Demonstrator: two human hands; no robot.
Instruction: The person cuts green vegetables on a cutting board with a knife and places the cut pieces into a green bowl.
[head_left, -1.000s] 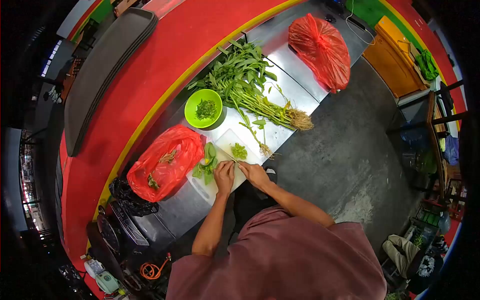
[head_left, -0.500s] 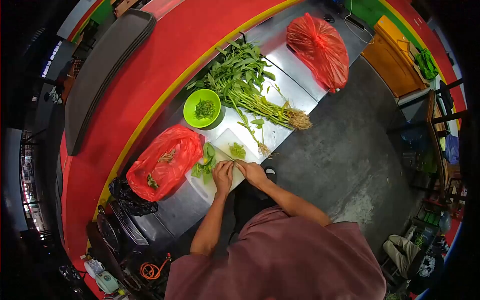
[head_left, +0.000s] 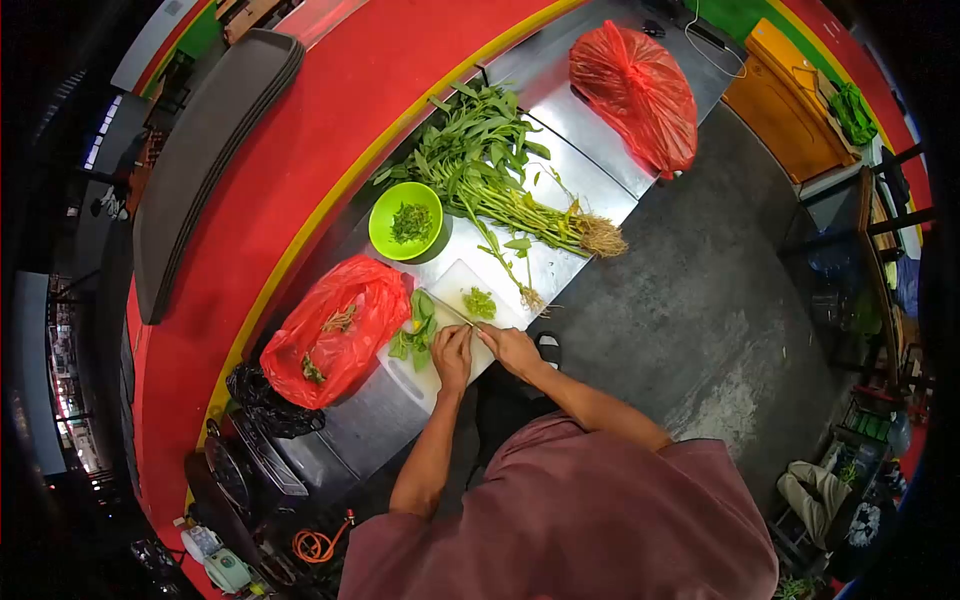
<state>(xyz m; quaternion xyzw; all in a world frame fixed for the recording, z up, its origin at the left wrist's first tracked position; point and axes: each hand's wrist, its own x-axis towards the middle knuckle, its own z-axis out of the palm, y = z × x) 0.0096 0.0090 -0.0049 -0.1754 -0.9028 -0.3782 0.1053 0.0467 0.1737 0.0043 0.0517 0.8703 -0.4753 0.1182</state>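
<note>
On the white cutting board (head_left: 458,277), my right hand (head_left: 508,348) is closed round the handle of a knife (head_left: 450,310), whose blade points up and to the left. My left hand (head_left: 452,357) is closed with bent fingers on the leafy greens (head_left: 416,335) beside the blade. A small heap of chopped green pieces (head_left: 479,302) lies on the board above my right hand. The green bowl (head_left: 405,221) holds chopped greens. Behind the board lies a large bunch of leafy stems (head_left: 500,180) with roots.
An open red plastic bag (head_left: 335,330) with scraps sits left of the board, a black bag (head_left: 270,400) beside it. A tied red bag (head_left: 635,95) rests at the counter's far end. Stacked dark trays (head_left: 215,150) lie on the red ledge (head_left: 345,95).
The view has shifted slightly. My hands stay close together at the board, the right on the knife and the left on the greens.
</note>
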